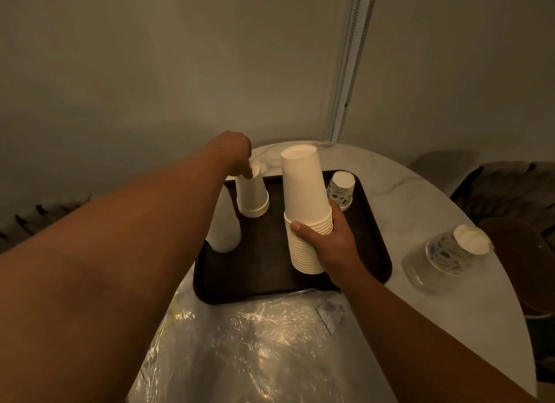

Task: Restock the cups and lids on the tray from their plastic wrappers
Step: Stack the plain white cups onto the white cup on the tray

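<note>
A dark tray [264, 270] lies on a round marble table. My right hand [330, 240] grips a tall stack of upturned white paper cups [303, 192] over the tray's middle. My left hand [237, 153] reaches to the far left corner and its fingers curl onto the top of a short stack of upturned white cups [252, 196]. Another white stack [223, 231] stands at the tray's left edge, partly hidden by my left forearm. A patterned cup stack [341, 190] sits at the tray's far right corner.
Crumpled clear plastic wrapping [255, 342] covers the near part of the table [420, 198]. To the right of the tray, patterned cups in a clear wrapper [450, 252] lie on their side. Dark chairs stand beyond the table's right edge. A wall is close behind.
</note>
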`<state>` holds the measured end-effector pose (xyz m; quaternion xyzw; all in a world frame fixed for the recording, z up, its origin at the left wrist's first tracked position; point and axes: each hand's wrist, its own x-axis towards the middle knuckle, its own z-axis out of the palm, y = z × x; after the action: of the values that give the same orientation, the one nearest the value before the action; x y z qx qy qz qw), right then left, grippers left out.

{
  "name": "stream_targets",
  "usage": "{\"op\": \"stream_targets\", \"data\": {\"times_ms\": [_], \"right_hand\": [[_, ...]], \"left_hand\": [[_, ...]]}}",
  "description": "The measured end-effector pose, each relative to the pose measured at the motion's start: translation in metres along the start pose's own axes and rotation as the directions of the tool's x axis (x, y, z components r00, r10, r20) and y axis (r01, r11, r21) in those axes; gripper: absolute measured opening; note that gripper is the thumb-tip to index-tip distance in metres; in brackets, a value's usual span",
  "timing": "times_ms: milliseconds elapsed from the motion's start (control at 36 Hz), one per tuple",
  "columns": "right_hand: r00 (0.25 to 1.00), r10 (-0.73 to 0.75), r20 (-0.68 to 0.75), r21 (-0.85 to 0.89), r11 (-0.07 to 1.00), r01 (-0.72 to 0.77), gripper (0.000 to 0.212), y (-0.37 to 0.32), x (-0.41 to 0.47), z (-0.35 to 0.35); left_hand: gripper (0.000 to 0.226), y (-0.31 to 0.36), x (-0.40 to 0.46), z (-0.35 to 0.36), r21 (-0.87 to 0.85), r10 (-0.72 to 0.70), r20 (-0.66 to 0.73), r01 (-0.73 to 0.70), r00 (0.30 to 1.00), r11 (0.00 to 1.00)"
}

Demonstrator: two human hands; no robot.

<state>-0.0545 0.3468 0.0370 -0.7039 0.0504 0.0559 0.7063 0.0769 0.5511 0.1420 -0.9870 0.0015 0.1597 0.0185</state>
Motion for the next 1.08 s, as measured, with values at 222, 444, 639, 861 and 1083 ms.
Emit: {"op": "stream_targets", "data": {"times_ms": [222, 444, 639, 861, 1083], "right_hand": [[1.000, 0.027, 0.012, 0.027, 0.999, -0.027, 0.087, 0.000, 0.001, -0.002], [0.996, 0.047, 0.070, 0.110, 0.992, -0.055, 0.075, -0.013, 0.001, 0.000], [0.993, -0.020, 0.113, 0.030, 0.999, 0.017, 0.068, -0.028, 0.001, -0.002], [0.989, -0.062, 0.135, -0.078, 0.994, 0.074, 0.073, -0.041, -0.008, -0.006], [0.986, -0.070, 0.154, -0.142, 0.986, 0.092, 0.066, -0.053, -0.017, -0.006]], "left_hand": [[0.051, 0.012, -0.009, -0.012, -0.209, 0.013, -0.206, -0.057, 0.979, 0.976], [0.065, 0.052, -0.078, 0.002, -0.898, -0.061, -0.305, -0.266, 0.951, 0.350], [0.091, 0.064, -0.106, 0.047, -0.889, 0.051, -0.191, -0.195, 0.980, 0.413], [0.105, 0.070, -0.119, 0.053, -0.904, -0.034, -0.227, -0.198, 0.973, 0.379], [0.100, 0.076, -0.132, 0.051, -0.891, -0.173, -0.311, -0.223, 0.935, 0.395]]}}
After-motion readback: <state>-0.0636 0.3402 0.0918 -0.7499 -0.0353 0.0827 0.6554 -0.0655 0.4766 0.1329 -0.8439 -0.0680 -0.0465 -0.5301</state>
